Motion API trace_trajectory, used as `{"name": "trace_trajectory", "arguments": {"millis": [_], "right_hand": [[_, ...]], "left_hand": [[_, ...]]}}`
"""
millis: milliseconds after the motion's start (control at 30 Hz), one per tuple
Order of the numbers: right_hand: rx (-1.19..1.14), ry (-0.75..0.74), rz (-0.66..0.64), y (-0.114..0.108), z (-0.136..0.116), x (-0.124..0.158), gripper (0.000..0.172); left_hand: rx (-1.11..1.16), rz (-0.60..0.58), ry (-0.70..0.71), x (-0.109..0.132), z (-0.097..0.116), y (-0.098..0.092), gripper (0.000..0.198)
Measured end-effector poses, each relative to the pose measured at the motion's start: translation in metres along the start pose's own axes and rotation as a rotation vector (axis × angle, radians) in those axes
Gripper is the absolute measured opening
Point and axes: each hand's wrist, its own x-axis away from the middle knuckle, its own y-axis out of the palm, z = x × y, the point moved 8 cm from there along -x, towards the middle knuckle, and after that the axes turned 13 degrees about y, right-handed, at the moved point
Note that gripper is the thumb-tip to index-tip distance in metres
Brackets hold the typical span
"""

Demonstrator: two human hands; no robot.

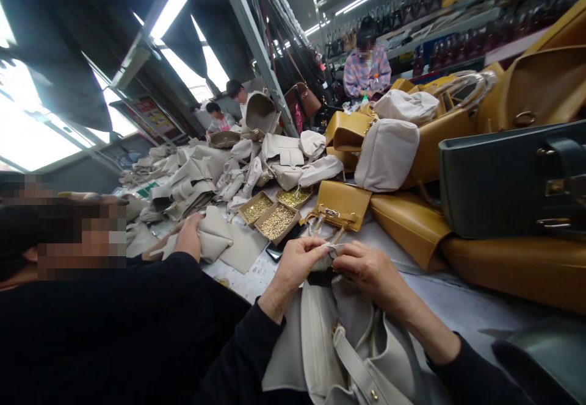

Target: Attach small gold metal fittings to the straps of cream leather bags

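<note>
A light grey handbag (pixel 315 338) lies open against the near edge of the table, its strap and small gold fittings facing me. Above its far end, my left hand (pixel 297 261) pinches a thin pale strip (pixel 336 246) between thumb and fingers. My right hand (pixel 366 265) is closed with curled fingers on the same spot, close beside the left. Whether the strip belongs to the bag's handle is hidden by my fingers. Just beyond my hands sits a small mustard bag (pixel 343 204) with a gold clasp and thin handles.
Cardboard boxes of small gold fittings (pixel 277 221) stand ahead, near a dark phone (pixel 274 251). Mustard bags (pixel 407 225) and a dark green bag (pixel 503 179) pile up right. Grey bags (pixel 196 173) heap left, where a co-worker's hand (pixel 190 237) rests on grey pieces.
</note>
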Motion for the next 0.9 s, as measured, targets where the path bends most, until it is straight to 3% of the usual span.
{"name": "trace_trajectory", "arguments": {"millis": [200,500,900], "right_hand": [[-0.007,0.004,0.003,0.002,-0.002,0.001,0.016],[0.02,-0.073,0.073,-0.002,-0.016,0.003,0.019],[-0.084,0.001,0.148,-0.001,-0.003,0.003,0.018]], "left_hand": [[-0.006,0.018,-0.003,0.004,-0.003,-0.002,0.027],[-0.004,-0.076,0.029,0.011,0.011,-0.003,0.023],[-0.003,-0.061,0.014,0.011,0.002,-0.002,0.021]]}}
